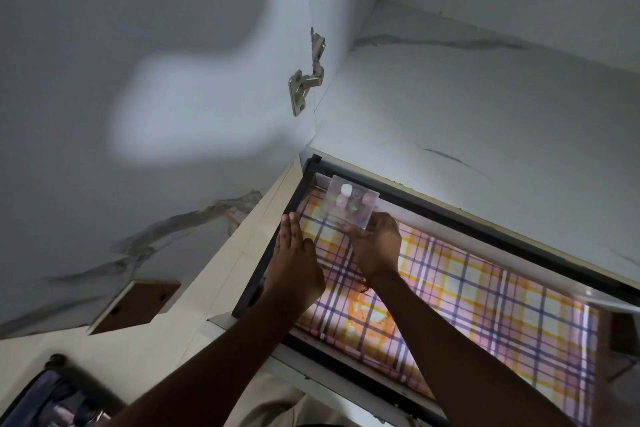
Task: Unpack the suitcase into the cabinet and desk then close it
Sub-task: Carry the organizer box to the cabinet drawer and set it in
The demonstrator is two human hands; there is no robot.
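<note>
Clear hard plastic, a small flat case with several little round pots or caps inside, white, pinkish and green-tinted, exact contents too blurred to name. Gripped at its near edge by right hand, fingers curled under and round the lower corner, thumb side hidden. Held tilted above far left corner of open drawer, not yet set down. Left hand beside it, fingers straight and together, tips touching drawer's dark left rim, holding nothing.

Handling, as judged: light, rigid, smooth-walled and so somewhat slippery; thin plastic likely to crack if dropped or squeezed hard; loose pots inside apt to rattle or shift if tipped. Best taken by two opposite edges or supported flat from beneath, kept level, lowered rather than dropped.

Drawer lined with checked paper in pink, yellow and purple, bare across most of its floor. Above drawer, pale marble-patterned cabinet shelf. To the left, open cabinet door carrying metal hinge. Bottom left corner, part of dark suitcase, lying open, contents indistinct.
</note>
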